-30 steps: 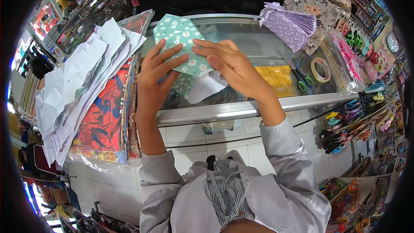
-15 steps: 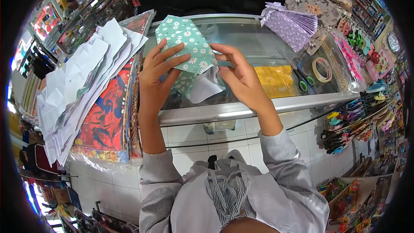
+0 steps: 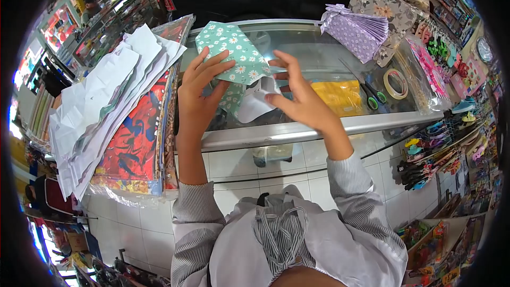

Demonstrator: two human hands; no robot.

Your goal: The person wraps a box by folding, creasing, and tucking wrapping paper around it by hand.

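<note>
A folded piece of green wrapping paper with white daisies (image 3: 231,42) lies on the glass counter, its white underside (image 3: 257,103) curling out at the lower right. My left hand (image 3: 201,87) rests on its left side, fingers spread across the daisy print and thumb apart below them. Beside the right edge of the paper is my right hand (image 3: 300,95), fingers bent and apart. Its thumb tip is at the curled white part; whether it touches is hard to tell. What lies inside the folded paper is hidden.
On the glass counter (image 3: 297,37) are scissors (image 3: 375,98), a tape roll (image 3: 396,84), a yellow packet (image 3: 337,97) and a pleated purple wrapped item (image 3: 358,34). Crumpled white-backed paper sheets (image 3: 95,95) lie over packaged red sheets (image 3: 133,143) at left. Hanging goods (image 3: 433,154) line the right.
My right hand has drawn slightly away from the paper's right edge, its fingers opening wider. The left hand stays on the paper. The whole view has shifted a little.
</note>
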